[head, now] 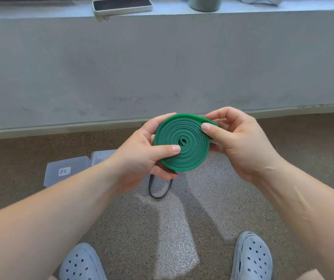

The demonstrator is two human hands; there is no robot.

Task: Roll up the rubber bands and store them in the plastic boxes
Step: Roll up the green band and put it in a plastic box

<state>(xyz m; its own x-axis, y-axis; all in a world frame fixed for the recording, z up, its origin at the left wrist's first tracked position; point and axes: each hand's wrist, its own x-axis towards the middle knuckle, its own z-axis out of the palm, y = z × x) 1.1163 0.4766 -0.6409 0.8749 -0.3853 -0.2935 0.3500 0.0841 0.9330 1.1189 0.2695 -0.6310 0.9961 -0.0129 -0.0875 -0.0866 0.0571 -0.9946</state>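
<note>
A green rubber band (184, 141) is wound into a flat spiral disc and held in the air in front of me. My left hand (143, 152) grips its left side, thumb pressed on the face near the centre. My right hand (234, 138) pinches the band's outer end at the upper right edge. On the floor below lies a thin black rubber band (159, 187), partly hidden by my left hand. Two clear plastic boxes sit on the floor to the left, one with a small label (65, 172), the other (103, 156) behind my left forearm.
A grey concrete ledge wall (162, 67) rises ahead; on top stand a flat dark-topped case (121, 5) and a grey cup (205, 3). The speckled floor (174, 229) lies below, with my two grey clogs, the left (81, 263) and the right (250, 257).
</note>
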